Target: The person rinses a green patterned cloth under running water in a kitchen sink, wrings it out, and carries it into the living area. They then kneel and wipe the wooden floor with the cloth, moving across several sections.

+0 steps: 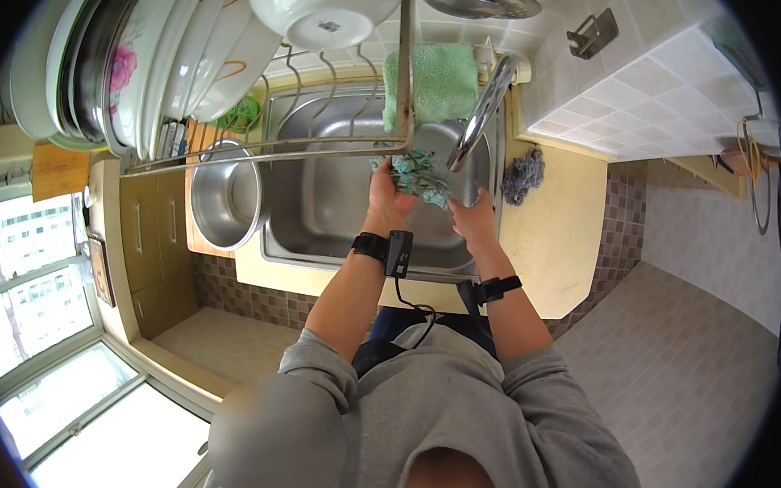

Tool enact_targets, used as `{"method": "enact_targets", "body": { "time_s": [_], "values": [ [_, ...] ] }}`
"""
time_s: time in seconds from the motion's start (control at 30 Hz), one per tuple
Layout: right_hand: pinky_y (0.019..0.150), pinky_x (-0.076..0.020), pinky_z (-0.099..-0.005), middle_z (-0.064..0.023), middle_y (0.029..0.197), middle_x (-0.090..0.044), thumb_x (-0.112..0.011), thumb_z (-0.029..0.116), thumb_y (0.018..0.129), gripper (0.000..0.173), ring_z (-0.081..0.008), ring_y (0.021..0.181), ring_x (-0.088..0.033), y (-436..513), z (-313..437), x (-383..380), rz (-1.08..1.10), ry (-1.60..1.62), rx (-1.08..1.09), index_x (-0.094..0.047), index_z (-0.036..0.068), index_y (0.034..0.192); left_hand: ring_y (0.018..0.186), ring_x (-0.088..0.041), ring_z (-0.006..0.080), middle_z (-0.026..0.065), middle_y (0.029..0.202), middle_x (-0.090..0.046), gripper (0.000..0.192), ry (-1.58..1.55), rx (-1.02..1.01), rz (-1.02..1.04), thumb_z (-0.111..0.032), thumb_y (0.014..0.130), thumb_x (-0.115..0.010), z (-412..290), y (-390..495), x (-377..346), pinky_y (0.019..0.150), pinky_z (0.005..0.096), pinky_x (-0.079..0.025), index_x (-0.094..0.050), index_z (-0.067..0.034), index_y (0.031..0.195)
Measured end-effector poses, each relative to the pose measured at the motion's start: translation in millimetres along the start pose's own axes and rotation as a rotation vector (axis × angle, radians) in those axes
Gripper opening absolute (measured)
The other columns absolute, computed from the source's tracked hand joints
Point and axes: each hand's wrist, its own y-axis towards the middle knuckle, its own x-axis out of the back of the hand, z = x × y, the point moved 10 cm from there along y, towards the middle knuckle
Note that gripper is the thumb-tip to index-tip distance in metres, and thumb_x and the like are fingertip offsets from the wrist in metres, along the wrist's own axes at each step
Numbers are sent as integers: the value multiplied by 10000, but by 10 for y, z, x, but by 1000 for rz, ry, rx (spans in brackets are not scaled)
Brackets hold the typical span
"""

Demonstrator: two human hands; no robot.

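My left hand (389,194) grips a crumpled teal-and-white cloth (420,175) over the stainless steel sink (324,201). The cloth bunches above the fingers and trails toward my right hand (475,220). That hand hovers over the right side of the basin with thumb and fingers apart. Its fingertips come close to the cloth's lower end; whether they touch it is hard to tell. Just above both hands, the chrome faucet (483,114) reaches down over the basin. I see no clear stream of water from its spout.
A metal dish rack (271,150) with plates and bowls overhangs the sink. A steel pot (225,197) stands left on a wooden board. Behind the faucet hangs a green towel (431,84). A grey scouring pad (524,177) lies on the right counter (557,234). Ladles (476,0) hang above.
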Motion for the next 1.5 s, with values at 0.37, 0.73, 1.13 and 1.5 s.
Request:
{"method": "enact_targets", "body": {
  "time_s": [0.37, 0.73, 1.13, 1.5],
  "values": [
    [839, -528, -314, -41, 1115, -658, -740, 407, 948, 526, -167, 1011, -649, -222, 244, -795, 541, 732, -47, -572, 53, 1298, 1028, -642, 361, 218, 1258, -634, 480, 1443, -220, -573, -393, 1032, -474, 185, -391, 294, 890, 510, -510, -575, 3, 1285],
    [762, -540, -326, -71, 1017, -649, -651, 38, 816, 441, -173, 873, -645, -153, 418, -692, 519, 430, 134, -589, 9, 1252, 1017, -677, 291, 128, 1151, -709, 452, 654, 218, -511, -495, 997, -553, 157, -246, 509, 969, 433, -516, -656, -99, 1190],
    [808, -573, -369, -115, 1113, -690, -718, 239, 900, 432, -213, 956, -681, 262, 189, -171, 240, 390, 107, -594, 60, 1273, 1088, -683, 297, 138, 1206, -694, 378, 689, 337, -379, -294, 1034, -450, 254, -225, 279, 1007, 467, -547, -629, -11, 1210],
    [763, -555, -330, -65, 999, -668, -639, 155, 972, 268, -185, 888, -662, 482, 129, -315, 81, 700, 130, -632, 45, 1216, 1060, -692, 275, 78, 1231, -693, 377, 1049, 574, -557, -402, 1021, -563, 153, -443, 254, 881, 522, -574, -622, -126, 1272]
  ]
}}
